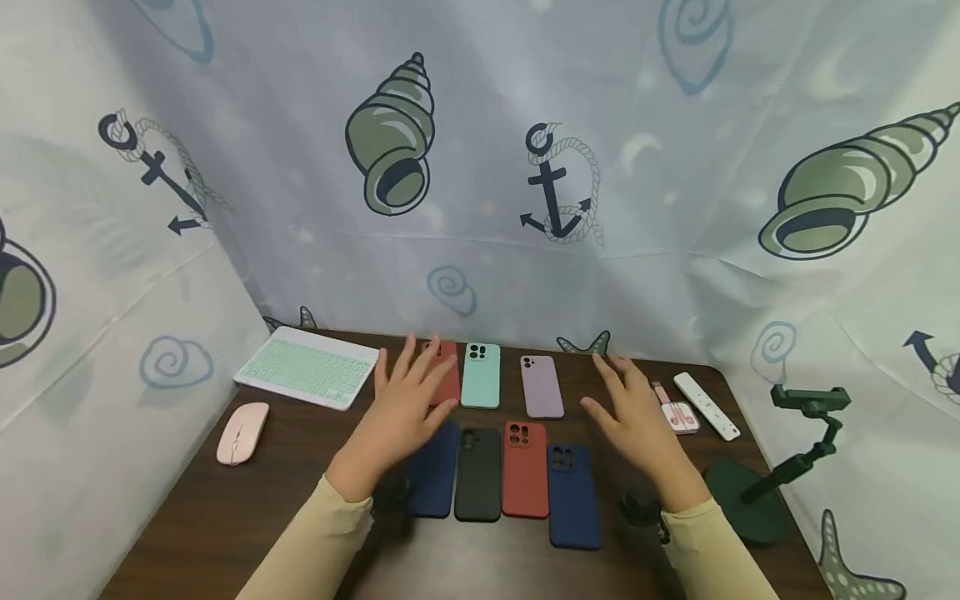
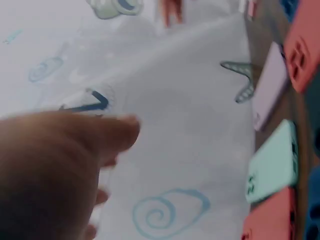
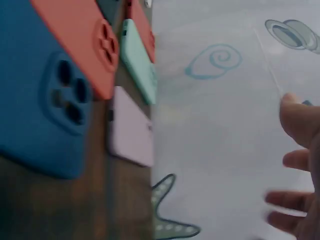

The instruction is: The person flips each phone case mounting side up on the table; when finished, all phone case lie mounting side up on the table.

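Both hands hover above a dark wooden table with fingers spread and nothing held. My left hand (image 1: 405, 417) is over the left phone cases, partly hiding a red case (image 1: 448, 375) at the back and a navy case (image 1: 435, 475) in front. My right hand (image 1: 641, 417) is right of the lilac case (image 1: 542, 387). Between the hands lie a mint case (image 1: 480, 377), a black case (image 1: 477, 475), a second red case (image 1: 526, 475) and a second navy case (image 1: 573, 500). The right wrist view shows the right hand (image 3: 300, 150) apart from the cases; the left hand (image 2: 60, 165) looks blurred.
A white keyboard with mint keys (image 1: 307, 367) and a pink mouse (image 1: 242, 433) are at the left. To the right are a boxed pair of earphones (image 1: 681, 417), a white remote (image 1: 707, 406) and a dark green stand (image 1: 750, 500). Patterned fabric (image 1: 480, 275) rises behind the table.
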`<state>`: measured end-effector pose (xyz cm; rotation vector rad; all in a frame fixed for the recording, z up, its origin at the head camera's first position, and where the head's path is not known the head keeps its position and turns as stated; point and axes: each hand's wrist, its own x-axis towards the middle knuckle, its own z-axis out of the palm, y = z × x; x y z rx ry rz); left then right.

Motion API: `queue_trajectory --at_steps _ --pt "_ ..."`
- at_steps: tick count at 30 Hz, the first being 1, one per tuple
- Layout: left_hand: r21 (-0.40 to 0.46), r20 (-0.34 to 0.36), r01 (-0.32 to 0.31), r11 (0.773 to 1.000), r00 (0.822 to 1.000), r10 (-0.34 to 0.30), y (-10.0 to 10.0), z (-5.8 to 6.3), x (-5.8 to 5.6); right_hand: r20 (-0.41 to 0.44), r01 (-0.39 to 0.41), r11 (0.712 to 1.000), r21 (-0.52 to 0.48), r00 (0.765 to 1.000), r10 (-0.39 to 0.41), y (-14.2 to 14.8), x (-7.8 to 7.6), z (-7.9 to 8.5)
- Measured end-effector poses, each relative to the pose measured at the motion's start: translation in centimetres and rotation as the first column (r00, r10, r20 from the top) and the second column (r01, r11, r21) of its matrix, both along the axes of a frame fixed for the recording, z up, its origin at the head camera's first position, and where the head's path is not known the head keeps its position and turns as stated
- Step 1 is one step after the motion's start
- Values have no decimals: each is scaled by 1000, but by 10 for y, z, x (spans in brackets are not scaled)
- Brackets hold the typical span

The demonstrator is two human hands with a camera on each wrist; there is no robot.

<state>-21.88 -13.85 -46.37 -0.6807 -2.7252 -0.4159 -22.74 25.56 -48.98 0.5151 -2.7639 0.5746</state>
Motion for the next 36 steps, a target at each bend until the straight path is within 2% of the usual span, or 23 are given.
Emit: queue_trajectory --at_steps 2,4,7,10,12,15,17,21,23,28,32,36 --pt "5 -5 106 994 994 -106 6 2 6 48 -40 995 -89 998 45 -1 8 -10" --pt "19 -30 224 974 974 -223 14 4 11 109 -78 979 -188 989 100 -2 15 -22" --pt "60 -92 386 920 920 -380 31 4 17 208 -99 925 -366 960 185 1 24 -38" --pt "73 -114 479 875 875 -470 50 -1 21 281 -82 875 -478 929 241 5 28 -56" --pt "64 -100 502 862 863 -495 62 -7 23 326 -44 856 -516 914 243 7 30 -65" --pt "28 -67 517 856 855 -514 81 -19 25 396 34 835 -549 891 223 9 32 -76" --pt "13 -39 534 845 845 -534 95 -27 27 445 97 808 -582 869 216 10 34 -82" --pt "-14 31 586 810 810 -585 126 -37 34 516 188 749 -635 825 231 14 37 -90" --pt "-42 73 602 798 798 -598 141 -40 38 538 221 738 -637 814 220 15 40 -95" --pt "-138 134 612 778 790 -598 168 -49 48 547 247 742 -623 815 188 14 44 -105" --pt "-203 186 613 763 790 -585 175 -61 59 539 221 743 -631 815 215 12 46 -109" --pt "-219 262 631 745 773 -578 179 -71 65 535 224 741 -633 818 210 11 47 -107"
